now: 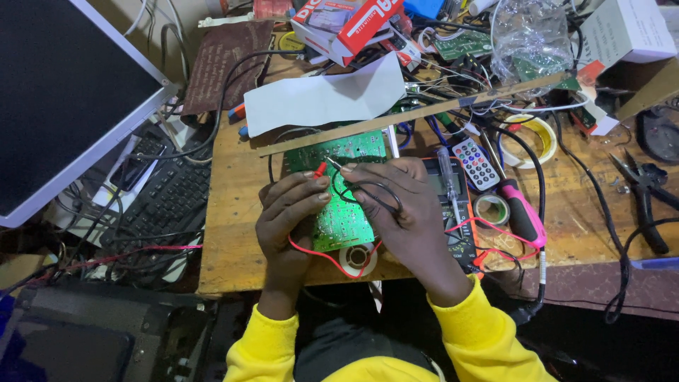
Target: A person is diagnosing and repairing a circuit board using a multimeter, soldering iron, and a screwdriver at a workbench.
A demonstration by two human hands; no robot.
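Note:
A green circuit board [344, 212] lies on the wooden bench in front of me. My left hand [286, 212] pinches a red test probe [320, 169] whose tip touches the board's upper part. My right hand [403, 209] grips a black test probe [334, 165], its point right beside the red one. A red lead [325, 258] loops below the board and a black lead [378, 191] curls over my right hand. A multimeter [460, 212] sits partly hidden under my right wrist.
A solder reel [358, 259] sits at the bench's front edge. A pink-handled soldering iron [522, 212], tape roll [491, 209], small remote [475, 164] and pliers [647, 201] lie to the right. A monitor [64, 92] and keyboard [170, 198] stand left. Boxes, paper and wires crowd the back.

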